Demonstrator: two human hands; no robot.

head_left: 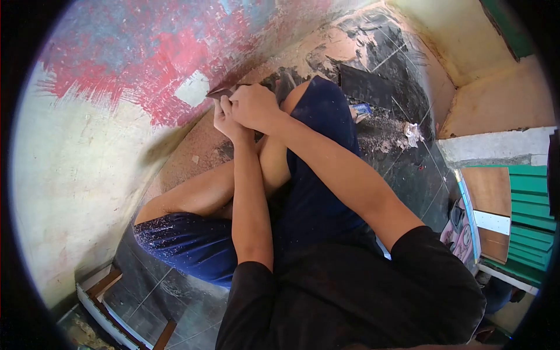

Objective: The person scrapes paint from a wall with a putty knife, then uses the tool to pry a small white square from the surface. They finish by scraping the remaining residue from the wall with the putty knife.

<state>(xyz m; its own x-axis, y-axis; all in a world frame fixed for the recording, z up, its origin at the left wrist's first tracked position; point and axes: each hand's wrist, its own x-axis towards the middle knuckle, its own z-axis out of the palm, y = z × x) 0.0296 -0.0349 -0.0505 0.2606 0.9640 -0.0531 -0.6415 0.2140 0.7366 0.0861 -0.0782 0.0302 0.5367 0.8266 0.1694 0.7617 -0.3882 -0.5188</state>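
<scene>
Both my hands are together at the lower part of the painted wall (157, 64), which shows red and blue paint with a pale bare patch beside the hands. My left hand (228, 121) is closed, its fingers pressed around the near end of a dark, flat, thin piece (220, 93) that touches the wall. Over and beside it, my right hand (254, 106) is curled round the same dark piece. Much of the piece is hidden by the fingers, so what it is cannot be made out fully.
Scraped dust and flakes lie on the dark tiled floor (429, 181). Beyond my knee is a dark flat sheet (366, 86), with a small blue packet (361, 109) and a crumpled white scrap (413, 134) nearby. A wooden frame (105, 284) stands at the lower left.
</scene>
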